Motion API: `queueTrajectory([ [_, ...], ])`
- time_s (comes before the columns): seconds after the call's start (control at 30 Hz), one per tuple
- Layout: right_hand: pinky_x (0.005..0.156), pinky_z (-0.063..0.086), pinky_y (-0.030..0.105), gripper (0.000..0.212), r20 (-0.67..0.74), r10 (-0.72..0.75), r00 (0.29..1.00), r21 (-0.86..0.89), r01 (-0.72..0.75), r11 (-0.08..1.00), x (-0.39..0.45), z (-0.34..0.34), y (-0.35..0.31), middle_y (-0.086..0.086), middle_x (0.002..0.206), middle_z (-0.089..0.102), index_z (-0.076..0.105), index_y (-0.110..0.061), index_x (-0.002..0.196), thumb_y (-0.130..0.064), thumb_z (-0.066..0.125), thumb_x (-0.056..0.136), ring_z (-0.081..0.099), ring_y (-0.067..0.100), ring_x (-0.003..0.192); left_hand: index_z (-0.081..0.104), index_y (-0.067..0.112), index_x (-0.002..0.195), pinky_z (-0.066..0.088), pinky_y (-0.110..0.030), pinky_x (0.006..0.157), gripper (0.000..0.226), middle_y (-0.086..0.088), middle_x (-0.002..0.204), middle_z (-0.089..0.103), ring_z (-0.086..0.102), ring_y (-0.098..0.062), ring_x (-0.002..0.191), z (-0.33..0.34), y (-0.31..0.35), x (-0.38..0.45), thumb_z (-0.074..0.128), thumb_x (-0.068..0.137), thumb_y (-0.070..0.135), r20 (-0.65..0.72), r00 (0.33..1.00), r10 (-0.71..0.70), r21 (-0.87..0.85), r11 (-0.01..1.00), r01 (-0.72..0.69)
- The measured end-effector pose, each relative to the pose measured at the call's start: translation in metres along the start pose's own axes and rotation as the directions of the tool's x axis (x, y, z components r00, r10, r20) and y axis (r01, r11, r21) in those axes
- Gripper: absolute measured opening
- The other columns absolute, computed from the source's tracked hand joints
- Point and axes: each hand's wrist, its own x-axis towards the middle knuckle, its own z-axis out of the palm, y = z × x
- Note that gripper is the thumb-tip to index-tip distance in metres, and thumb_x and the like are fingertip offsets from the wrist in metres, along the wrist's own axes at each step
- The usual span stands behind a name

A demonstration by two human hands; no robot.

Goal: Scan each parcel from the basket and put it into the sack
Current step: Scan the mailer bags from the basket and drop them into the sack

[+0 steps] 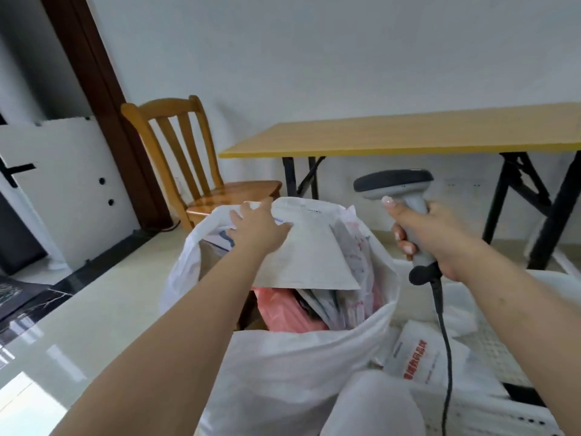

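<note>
sack [283, 366] left of basket [490, 350], chair [201, 171] behind

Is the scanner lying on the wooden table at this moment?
No, the right hand grips the scanner in the air beside the sack, in front of the table.
</note>
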Motion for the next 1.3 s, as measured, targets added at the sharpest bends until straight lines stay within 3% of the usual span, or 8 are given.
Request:
queueTrajectory([
  [0.1,0.047,0.039,0.029,0.033,-0.014,0.065,0.998,0.020,-0.065,0.998,0.000,0.007,0.010,0.001,0.057,0.051,0.056,-0.012,0.084,-0.042,0.067,0.088,0.039,0.013,0.044,0.016,0.045,0.153,0.001,-0.071,0.112,0.093,-0.002,0.165,0.005,-0.008,-0.038,0.150,0.031,0.015,-0.003,0.051,0.075,0.082,0.229,0.946,0.230,-0.025,0.973,-0.230],
  [0.2,0.048,0.038,0.030,0.032,-0.018,0.108,0.994,0.035,-0.107,0.994,0.000,0.011,0.021,0.002,0.057,0.051,0.057,-0.011,0.087,-0.041,0.067,0.087,0.038,0.014,0.045,0.008,0.042,0.154,0.001,-0.070,0.113,0.125,-0.008,0.165,-0.002,-0.011,-0.042,0.148,0.062,0.005,-0.005,0.038,0.049,0.103,0.512,0.853,0.104,0.093,0.980,-0.175],
  [0.37,0.048,0.038,0.029,0.030,-0.009,0.143,0.990,0.053,-0.142,0.988,0.005,0.018,0.032,0.002,0.056,0.050,0.057,-0.011,0.088,-0.040,0.068,0.087,0.037,0.014,0.045,0.002,0.030,0.156,0.009,-0.067,0.114,0.125,-0.015,0.163,-0.007,-0.008,-0.045,0.147,0.079,-0.038,-0.003,0.040,0.058,0.098,0.436,0.894,-0.102,0.076,0.994,0.077],
  [0.6,0.042,0.038,0.025,0.034,0.019,0.163,0.986,0.070,-0.164,0.984,0.016,0.043,0.040,0.001,0.054,0.050,0.061,-0.008,0.095,-0.040,0.070,0.087,0.037,0.014,0.041,-0.002,0.021,0.158,0.019,-0.044,0.117,0.110,-0.009,0.164,0.012,0.019,-0.033,0.148,0.069,-0.039,-0.028,0.043,0.078,0.083,0.573,0.818,-0.042,0.131,0.991,-0.041],
  [0.83,0.042,0.034,0.024,0.029,0.060,0.159,0.985,0.092,-0.164,0.982,0.013,0.060,0.037,0.002,0.055,0.049,0.060,-0.009,0.093,-0.036,0.069,0.088,0.035,0.013,0.038,-0.011,0.024,0.156,0.014,-0.045,0.119,0.110,-0.009,0.165,0.006,0.015,-0.033,0.150,0.088,-0.055,-0.031,0.034,0.078,0.087,0.652,0.756,-0.061,0.142,0.989,-0.042],
  [1.07,0.047,0.038,0.025,0.031,-0.032,0.211,0.977,0.082,-0.207,0.975,0.011,0.030,0.040,0.002,0.057,0.051,0.058,-0.010,0.093,-0.039,0.070,0.088,0.038,0.013,0.042,-0.025,0.033,0.150,0.003,-0.061,0.118,0.107,-0.020,0.160,-0.018,-0.010,-0.045,0.148,0.130,-0.047,-0.032,0.032,0.078,0.088,0.596,0.789,-0.150,0.203,0.979,0.032],
  [1.17,0.048,0.038,0.027,0.031,-0.086,0.236,0.968,0.070,-0.230,0.971,0.002,0.011,0.042,0.003,0.060,0.050,0.058,-0.009,0.094,-0.037,0.069,0.089,0.038,0.013,0.042,-0.021,0.028,0.153,0.005,-0.057,0.119,0.115,-0.019,0.162,-0.011,-0.005,-0.043,0.149,0.124,-0.039,-0.022,0.039,0.075,0.088,0.596,0.785,-0.168,0.231,0.972,0.033],
  [1.3,0.046,0.037,0.026,0.033,-0.116,0.237,0.965,0.092,-0.227,0.969,-0.006,-0.018,0.043,0.003,0.061,0.049,0.058,-0.008,0.099,-0.037,0.069,0.089,0.037,0.013,0.041,0.008,0.015,0.156,0.013,-0.061,0.117,0.135,-0.018,0.162,0.010,0.008,-0.044,0.147,0.113,-0.016,-0.009,0.049,0.053,0.092,0.524,0.837,-0.157,0.207,0.977,0.054],
])
